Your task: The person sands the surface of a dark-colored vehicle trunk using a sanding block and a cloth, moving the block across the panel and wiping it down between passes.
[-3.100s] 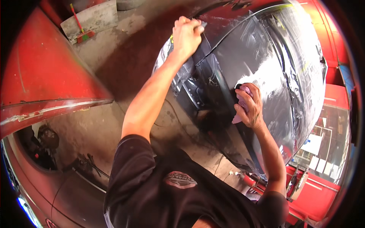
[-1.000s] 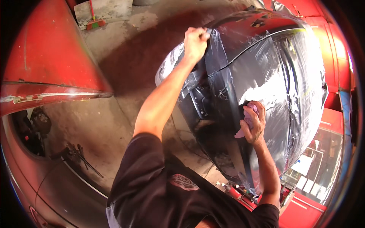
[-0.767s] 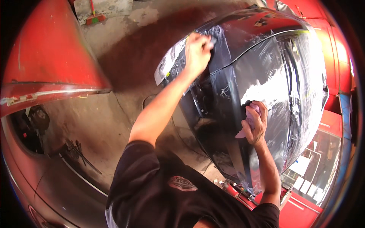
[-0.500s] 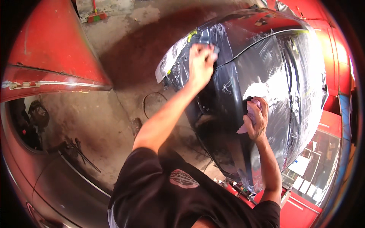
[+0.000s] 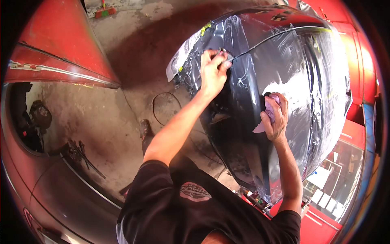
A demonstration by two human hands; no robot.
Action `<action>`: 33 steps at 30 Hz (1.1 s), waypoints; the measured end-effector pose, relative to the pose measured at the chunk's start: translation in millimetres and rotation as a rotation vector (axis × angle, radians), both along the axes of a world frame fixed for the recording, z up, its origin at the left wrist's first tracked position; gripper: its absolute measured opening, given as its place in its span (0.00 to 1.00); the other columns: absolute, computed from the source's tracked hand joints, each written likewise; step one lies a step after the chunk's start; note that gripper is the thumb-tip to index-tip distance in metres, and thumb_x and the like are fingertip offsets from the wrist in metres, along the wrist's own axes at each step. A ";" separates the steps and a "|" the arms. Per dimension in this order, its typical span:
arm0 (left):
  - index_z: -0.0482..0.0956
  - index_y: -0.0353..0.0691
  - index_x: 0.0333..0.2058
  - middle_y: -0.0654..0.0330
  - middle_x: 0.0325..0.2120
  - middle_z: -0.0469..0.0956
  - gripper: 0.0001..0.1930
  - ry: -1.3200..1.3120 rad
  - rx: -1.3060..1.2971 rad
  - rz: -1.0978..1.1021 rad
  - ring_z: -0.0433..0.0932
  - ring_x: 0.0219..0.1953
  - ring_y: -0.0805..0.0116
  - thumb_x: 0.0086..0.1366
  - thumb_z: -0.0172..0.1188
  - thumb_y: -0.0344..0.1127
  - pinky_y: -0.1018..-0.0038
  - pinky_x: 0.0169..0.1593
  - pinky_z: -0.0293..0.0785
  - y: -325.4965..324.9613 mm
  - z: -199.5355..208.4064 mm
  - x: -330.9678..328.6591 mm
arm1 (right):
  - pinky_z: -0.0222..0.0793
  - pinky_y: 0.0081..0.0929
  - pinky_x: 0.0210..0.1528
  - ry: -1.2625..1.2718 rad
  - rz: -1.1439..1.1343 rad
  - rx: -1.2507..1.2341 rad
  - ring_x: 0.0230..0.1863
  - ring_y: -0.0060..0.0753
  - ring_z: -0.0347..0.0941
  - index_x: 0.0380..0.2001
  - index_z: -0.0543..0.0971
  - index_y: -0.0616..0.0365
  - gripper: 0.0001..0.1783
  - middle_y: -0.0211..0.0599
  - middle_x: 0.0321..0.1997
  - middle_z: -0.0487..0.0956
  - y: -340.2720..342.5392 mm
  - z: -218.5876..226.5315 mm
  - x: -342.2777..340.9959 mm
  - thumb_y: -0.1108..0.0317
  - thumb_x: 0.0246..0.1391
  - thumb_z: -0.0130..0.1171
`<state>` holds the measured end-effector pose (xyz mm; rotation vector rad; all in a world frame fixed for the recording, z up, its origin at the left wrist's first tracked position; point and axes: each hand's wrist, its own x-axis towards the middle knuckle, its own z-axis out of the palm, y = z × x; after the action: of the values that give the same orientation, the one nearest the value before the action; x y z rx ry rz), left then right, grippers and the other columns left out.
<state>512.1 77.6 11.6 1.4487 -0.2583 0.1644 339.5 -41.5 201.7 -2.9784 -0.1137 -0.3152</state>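
Note:
A dark, glossy car body (image 5: 248, 142) partly draped in clear plastic film (image 5: 292, 87) curves away in front of me. My left hand (image 5: 213, 73) is at its far left part, fingers closed on a small grey flat pad (image 5: 230, 58). The pad's exact kind is hard to make out. Close to the pad runs a thin dark line (image 5: 260, 44) along the film. Nearer and to the right, my right hand (image 5: 277, 120) grips a crumpled light purple cloth (image 5: 272, 109) against the body. A small black piece (image 5: 267, 94) shows at the cloth's far end.
A white masking sheet (image 5: 178, 61) with yellow-green tape (image 5: 206, 28) hangs at the body's left edge. Red panels (image 5: 61, 53) and a dark car side (image 5: 73, 191) stand left. A hose (image 5: 154, 107) lies on the concrete floor (image 5: 101, 110). Far left is a broom (image 5: 105, 11).
My left hand, blurred before, is now sharp and a little nearer to me on the panel. My right hand keeps its place with the cloth. The view has shifted slightly.

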 end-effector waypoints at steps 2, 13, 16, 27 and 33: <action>0.88 0.34 0.40 0.50 0.46 0.79 0.09 -0.020 0.023 0.011 0.78 0.51 0.53 0.59 0.73 0.24 0.61 0.57 0.78 -1.0 4.6 27.3 | 0.67 0.53 0.63 0.011 0.022 0.003 0.58 0.61 0.71 0.54 0.80 0.61 0.26 0.57 0.59 0.75 -2.2 5.1 1.5 0.67 0.49 0.64; 0.87 0.39 0.38 0.52 0.42 0.79 0.10 -0.046 -0.001 0.092 0.77 0.47 0.51 0.56 0.73 0.25 0.56 0.51 0.75 -2.2 8.0 14.5 | 0.67 0.51 0.63 0.004 0.038 0.014 0.59 0.59 0.71 0.55 0.80 0.61 0.26 0.56 0.60 0.74 0.0 1.6 -0.2 0.68 0.51 0.64; 0.86 0.35 0.35 0.50 0.38 0.80 0.05 -0.067 0.009 0.075 0.80 0.44 0.49 0.60 0.73 0.27 0.59 0.50 0.76 -6.6 15.0 82.0 | 0.67 0.51 0.63 0.011 0.040 -0.017 0.59 0.59 0.71 0.55 0.80 0.61 0.26 0.56 0.60 0.74 6.5 2.0 0.1 0.68 0.51 0.64; 0.87 0.34 0.39 0.49 0.39 0.82 0.08 -0.112 -0.009 0.059 0.80 0.47 0.53 0.60 0.72 0.24 0.62 0.53 0.77 -11.9 22.6 76.2 | 0.66 0.52 0.64 0.016 0.027 0.015 0.59 0.60 0.71 0.55 0.80 0.61 0.27 0.57 0.60 0.74 3.9 0.2 -2.0 0.67 0.50 0.64; 0.89 0.38 0.44 0.52 0.46 0.79 0.11 -0.050 -0.024 -0.022 0.79 0.50 0.54 0.62 0.72 0.25 0.61 0.55 0.78 -4.9 22.2 19.3 | 0.66 0.53 0.64 0.019 -0.002 0.008 0.59 0.61 0.71 0.55 0.80 0.61 0.27 0.57 0.59 0.74 -2.7 0.6 -2.6 0.67 0.50 0.64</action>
<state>531.4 72.7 33.8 1.4192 -0.3122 0.1856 336.8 -44.2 202.3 -2.9736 -0.1065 -0.2864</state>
